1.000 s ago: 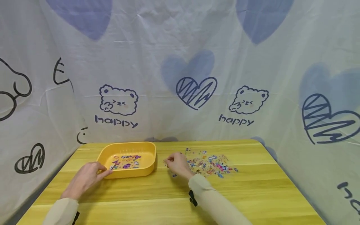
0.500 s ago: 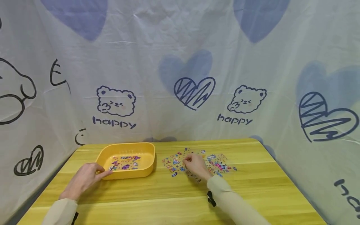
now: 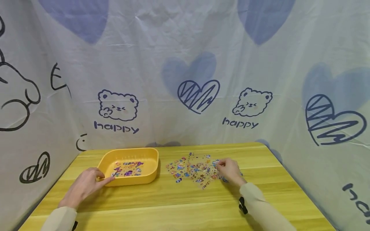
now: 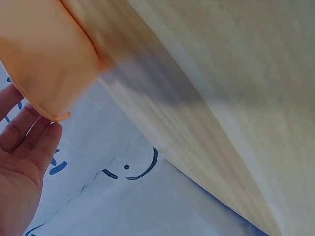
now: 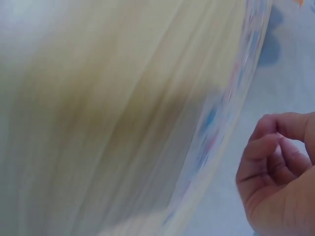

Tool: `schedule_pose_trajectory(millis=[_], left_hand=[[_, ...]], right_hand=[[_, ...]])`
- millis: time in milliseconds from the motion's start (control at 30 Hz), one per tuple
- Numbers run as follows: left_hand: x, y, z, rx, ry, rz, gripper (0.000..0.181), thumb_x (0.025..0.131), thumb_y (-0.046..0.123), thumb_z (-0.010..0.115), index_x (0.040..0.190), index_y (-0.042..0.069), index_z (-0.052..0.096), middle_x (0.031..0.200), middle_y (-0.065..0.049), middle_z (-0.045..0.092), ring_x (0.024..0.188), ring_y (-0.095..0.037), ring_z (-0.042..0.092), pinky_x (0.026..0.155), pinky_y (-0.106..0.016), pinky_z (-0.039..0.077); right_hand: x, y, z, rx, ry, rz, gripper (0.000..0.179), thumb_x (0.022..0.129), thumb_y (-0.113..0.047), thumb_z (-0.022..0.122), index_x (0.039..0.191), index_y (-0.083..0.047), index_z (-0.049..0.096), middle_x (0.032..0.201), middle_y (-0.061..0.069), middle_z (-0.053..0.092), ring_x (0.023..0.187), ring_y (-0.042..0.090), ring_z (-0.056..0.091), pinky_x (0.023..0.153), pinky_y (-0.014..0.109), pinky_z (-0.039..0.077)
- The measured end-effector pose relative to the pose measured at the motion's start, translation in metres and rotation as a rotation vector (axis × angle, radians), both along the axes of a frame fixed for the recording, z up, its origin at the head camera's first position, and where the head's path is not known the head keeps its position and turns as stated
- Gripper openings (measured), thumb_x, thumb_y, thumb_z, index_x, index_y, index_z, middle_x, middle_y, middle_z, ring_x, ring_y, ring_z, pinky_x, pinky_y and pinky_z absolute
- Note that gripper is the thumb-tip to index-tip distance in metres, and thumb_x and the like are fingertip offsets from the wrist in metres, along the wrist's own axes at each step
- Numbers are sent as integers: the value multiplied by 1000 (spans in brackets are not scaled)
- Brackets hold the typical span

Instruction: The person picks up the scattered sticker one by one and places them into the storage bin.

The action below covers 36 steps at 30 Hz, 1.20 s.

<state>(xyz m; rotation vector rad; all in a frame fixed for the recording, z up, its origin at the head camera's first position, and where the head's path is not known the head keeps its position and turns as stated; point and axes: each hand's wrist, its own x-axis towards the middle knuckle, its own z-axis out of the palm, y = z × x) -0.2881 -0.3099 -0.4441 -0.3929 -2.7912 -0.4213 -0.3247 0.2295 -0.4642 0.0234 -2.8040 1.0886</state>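
Observation:
My left hand [image 3: 83,186] grips the near left corner of a yellow plastic tray [image 3: 148,178], its thumb along the front rim. In the left wrist view, the fingers [image 4: 47,142] meet the tray's rim [image 4: 42,110]. Small colourful pieces [image 3: 128,173], like stickers, lie scattered inside the tray. To the right, a loose spread of similar pieces [image 3: 199,168] covers part of the table. Over the right side of that spread is my right hand [image 3: 232,173], fingers curled and thumb near the forefinger. Nothing shows between its fingertips [image 5: 268,140] in the right wrist view.
The wood-grain table [image 3: 162,205] runs up to a pale cloth [image 3: 162,128] printed with hearts and bears, which hangs behind it and along both sides. Dark bands are on both wrists.
My right hand has swept rightward over the loose pieces, from their left edge to their right side, uncovering those on the left. My left hand has stayed at the tray.

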Motion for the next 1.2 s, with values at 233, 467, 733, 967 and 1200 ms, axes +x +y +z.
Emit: schedule_pose_trajectory(millis=[233, 467, 733, 967, 1200], left_hand=[[-2, 0, 1, 5, -60, 9, 54, 85, 55, 69, 86, 1, 76, 84, -12, 71, 75, -21, 63, 74, -46, 52], [-5, 0, 7, 9, -159, 14, 58, 84, 62, 65, 83, 5, 76, 82, -7, 71, 69, -15, 52, 67, -38, 48], [-5, -1, 5, 14, -141, 18, 55, 84, 60, 68, 82, 6, 76, 85, -11, 72, 71, -15, 56, 70, -42, 52], [-6, -1, 8, 19, -167, 38, 57, 83, 59, 69, 84, 2, 76, 86, -14, 72, 70, -16, 55, 67, -39, 50], [-5, 0, 9, 26, -184, 48, 58, 82, 62, 68, 84, 4, 76, 84, -11, 72, 69, -15, 54, 65, -37, 49]], right_hand=[[1, 54, 1, 165, -40, -93, 21, 90, -16, 67, 73, -4, 65, 63, 2, 61, 52, 11, 48, 48, 28, 39], [3, 79, 0, 237, -162, -155, 42, 84, -31, 77, 55, -11, 52, 49, -5, 33, 47, 9, 30, 47, 24, 25], [6, 83, 1, 279, -210, -177, 41, 79, -39, 81, 68, -4, 63, 57, 2, 44, 55, 15, 39, 52, 28, 30], [5, 77, 3, 341, -222, -199, 43, 76, -40, 84, 75, -3, 60, 66, 7, 52, 59, 19, 44, 53, 32, 33], [3, 78, 2, 350, -231, -195, 43, 76, -36, 85, 80, -4, 58, 72, 9, 58, 62, 21, 47, 54, 35, 37]])
